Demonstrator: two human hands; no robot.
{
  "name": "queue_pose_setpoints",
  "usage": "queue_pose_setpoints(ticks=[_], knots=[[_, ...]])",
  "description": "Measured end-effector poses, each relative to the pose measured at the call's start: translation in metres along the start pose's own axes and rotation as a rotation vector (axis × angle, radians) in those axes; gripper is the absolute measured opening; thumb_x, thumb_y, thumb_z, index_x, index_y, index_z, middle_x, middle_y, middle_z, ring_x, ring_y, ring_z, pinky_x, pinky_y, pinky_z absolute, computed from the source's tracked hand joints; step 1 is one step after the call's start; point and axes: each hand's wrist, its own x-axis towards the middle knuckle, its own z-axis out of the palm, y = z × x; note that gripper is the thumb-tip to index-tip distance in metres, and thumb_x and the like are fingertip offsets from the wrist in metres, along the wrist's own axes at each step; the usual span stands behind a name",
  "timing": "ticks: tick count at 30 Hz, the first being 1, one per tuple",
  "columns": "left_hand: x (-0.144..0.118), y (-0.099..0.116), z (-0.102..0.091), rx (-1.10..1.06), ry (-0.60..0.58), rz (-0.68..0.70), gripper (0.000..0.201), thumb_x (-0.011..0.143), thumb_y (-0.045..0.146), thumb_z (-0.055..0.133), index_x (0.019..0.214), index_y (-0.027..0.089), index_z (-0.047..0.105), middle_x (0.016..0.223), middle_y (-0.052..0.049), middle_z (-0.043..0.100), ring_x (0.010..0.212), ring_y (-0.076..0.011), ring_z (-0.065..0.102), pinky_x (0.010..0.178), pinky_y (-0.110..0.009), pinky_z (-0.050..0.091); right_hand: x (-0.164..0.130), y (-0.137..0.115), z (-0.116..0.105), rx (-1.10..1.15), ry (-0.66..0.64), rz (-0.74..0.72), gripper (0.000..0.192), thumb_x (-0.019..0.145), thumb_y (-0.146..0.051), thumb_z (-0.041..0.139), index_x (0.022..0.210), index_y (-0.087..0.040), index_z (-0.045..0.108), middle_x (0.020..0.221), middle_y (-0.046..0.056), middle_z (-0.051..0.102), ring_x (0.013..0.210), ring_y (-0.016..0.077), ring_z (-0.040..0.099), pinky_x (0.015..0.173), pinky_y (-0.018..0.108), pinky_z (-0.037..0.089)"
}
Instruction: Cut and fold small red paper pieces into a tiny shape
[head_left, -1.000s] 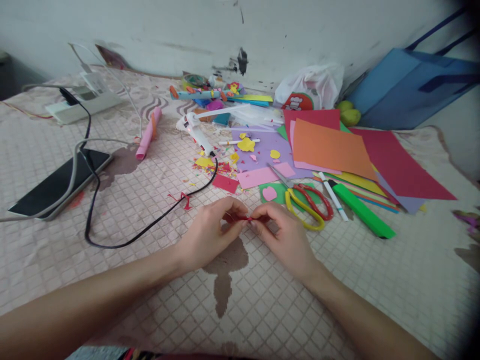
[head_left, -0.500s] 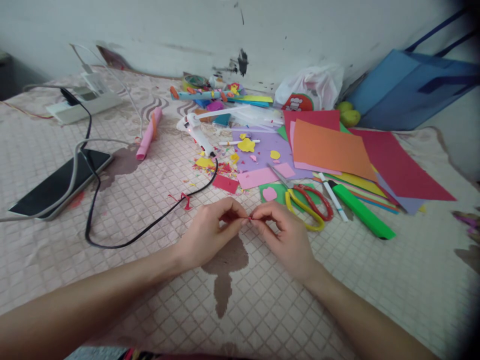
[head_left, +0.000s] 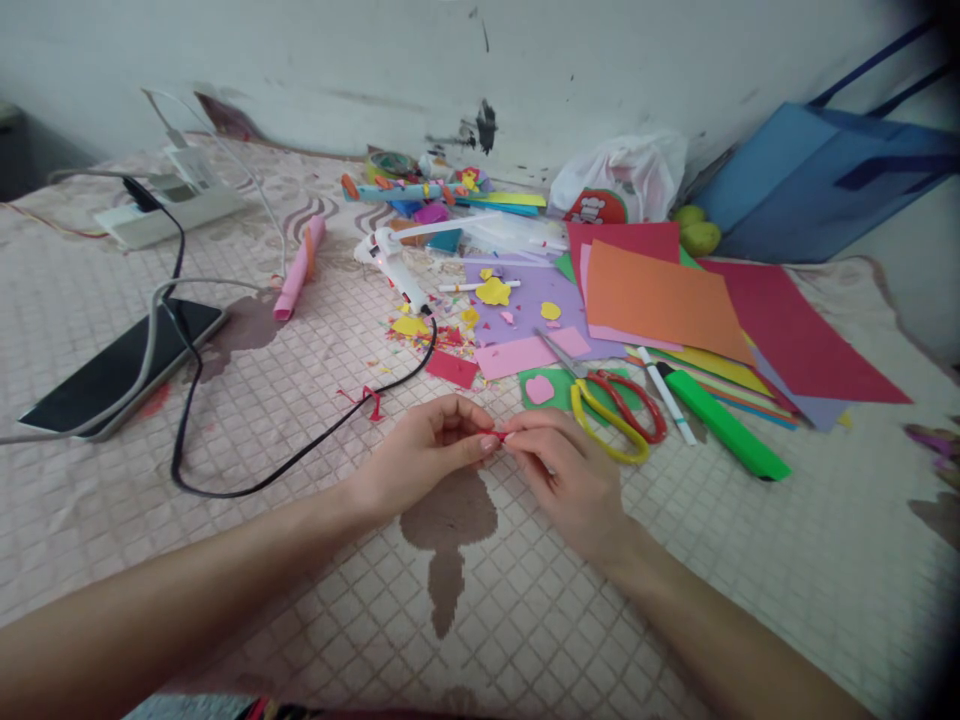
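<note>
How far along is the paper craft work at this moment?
Done, by the look of it: a small red twisted piece lies finished on the cloth, amid cut scraps. In hand: the left hand and right hand pinch a thin red strip between fingertips. Left: uncut sheets, with the scissors lying idle.

Single head-worn view, forward and down, close over the bedcover (head_left: 315, 560).

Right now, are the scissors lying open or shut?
Open. The scissors lie flat on the cloth just beyond the right hand; their yellow and red handle loops sit spread apart. No hand touches them.
</note>
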Motion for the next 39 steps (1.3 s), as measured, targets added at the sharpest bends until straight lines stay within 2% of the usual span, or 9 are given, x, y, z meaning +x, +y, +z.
queue_pose_setpoints(ticks=[8,17,23,27,31,34,39], knots=[[0.001,-0.003,-0.003,-0.035,0.016,0.049,0.017,0.073,0.017,0.067,0.086,0.015,0.057,0.079,-0.001,0.06,0.073,-0.0104,0.058,0.066,-0.023,0.048,0.007,-0.006,0.001,0.158,0.01,0.211,0.01,0.085,-0.014,0.053,0.086,-0.023,0.057,0.087,0.003,0.062,0.084,0.0176,0.061,0.078,0.035,0.05],[0.001,-0.003,-0.003,-0.033,0.008,0.069,0.015,0.074,0.011,0.064,0.086,0.015,0.056,0.08,0.0,0.059,0.072,-0.009,0.057,0.066,-0.022,0.048,0.006,-0.006,0.001,0.158,0.016,0.199,0.012,0.084,-0.011,0.054,0.086,-0.022,0.057,0.087,0.003,0.063,0.085,0.017,0.06,0.079,0.034,0.049],[0.001,-0.003,-0.004,0.19,0.014,0.203,0.008,0.078,0.013,0.059,0.086,0.014,0.058,0.081,-0.002,0.061,0.076,-0.0113,0.057,0.069,-0.024,0.047,0.006,-0.008,0.001,0.162,0.008,0.193,0.011,0.085,-0.011,0.053,0.086,-0.021,0.057,0.085,0.002,0.062,0.082,0.016,0.06,0.075,0.032,0.048],[0.0,-0.004,-0.004,0.304,0.028,0.224,0.006,0.081,0.017,0.057,0.087,0.015,0.059,0.082,-0.003,0.062,0.077,-0.0126,0.058,0.07,-0.026,0.047,0.006,-0.008,0.001,0.175,0.009,0.212,0.011,0.085,-0.012,0.053,0.085,-0.022,0.057,0.085,0.001,0.063,0.082,0.0158,0.059,0.074,0.031,0.047],[-0.002,-0.003,-0.004,0.425,0.072,0.311,0.004,0.082,0.017,0.057,0.085,0.016,0.059,0.092,-0.005,0.062,0.086,-0.0148,0.058,0.076,-0.028,0.047,0.005,-0.009,0.0,0.196,-0.002,0.278,0.009,0.085,-0.012,0.054,0.083,-0.021,0.057,0.081,0.0,0.062,0.076,0.0142,0.059,0.069,0.028,0.047],[-0.002,-0.002,-0.004,0.481,0.084,0.339,0.004,0.082,0.016,0.056,0.083,0.015,0.06,0.088,-0.004,0.061,0.083,-0.0148,0.058,0.074,-0.029,0.048,0.005,-0.01,0.001,0.237,-0.014,0.344,0.008,0.084,-0.013,0.054,0.086,-0.021,0.057,0.081,0.0,0.062,0.074,0.0133,0.059,0.066,0.026,0.048],[-0.003,-0.002,-0.003,0.551,0.121,0.366,0.007,0.082,0.012,0.056,0.087,0.015,0.059,0.085,-0.003,0.062,0.079,-0.0135,0.058,0.073,-0.028,0.049,0.004,-0.011,0.003,0.296,-0.017,0.396,0.016,0.082,-0.01,0.054,0.092,-0.022,0.054,0.086,0.001,0.063,0.079,0.0145,0.062,0.071,0.027,0.05]])
